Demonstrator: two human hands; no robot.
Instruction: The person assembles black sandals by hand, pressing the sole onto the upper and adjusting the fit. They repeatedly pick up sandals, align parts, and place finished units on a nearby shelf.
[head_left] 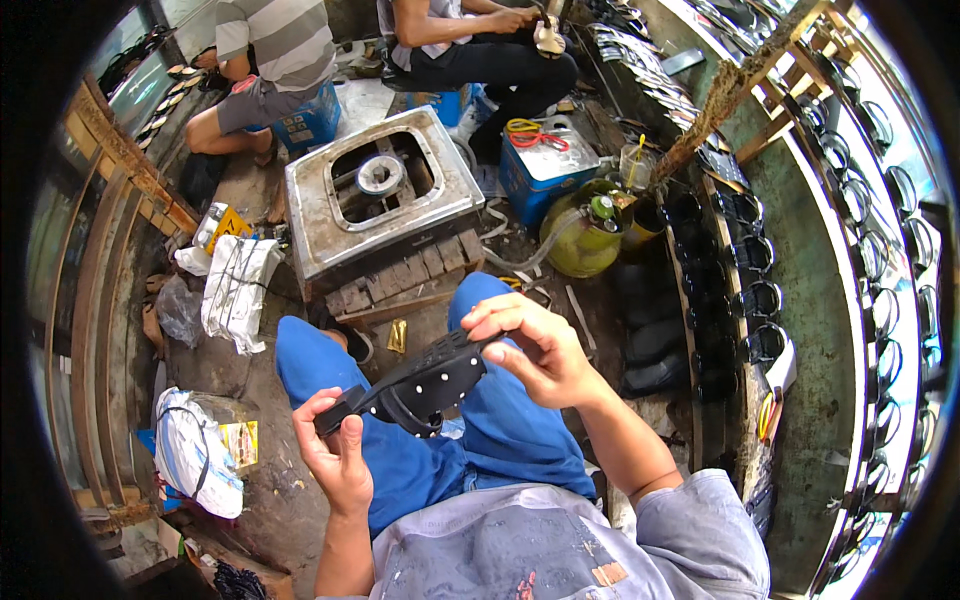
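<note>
A black sandal (432,382) with white stud-like dots lies tilted across my lap, between my two hands. One end of it is pinched between the thumb and fingers of my left hand (338,452). My right hand (533,345) grips the opposite, higher end, with the thumb below and the fingers over the top. A strap hangs along its lower side. Under it are my knees in blue trousers (425,460).
Ahead stands a metal-topped gas stove (325,235) with a round burner (381,176). Beside it are a green gas cylinder (583,245) and a blue tin (545,185). Racks of black sandals (765,300) line the right. White bundles (237,290) lie left. Two people sit beyond the stove.
</note>
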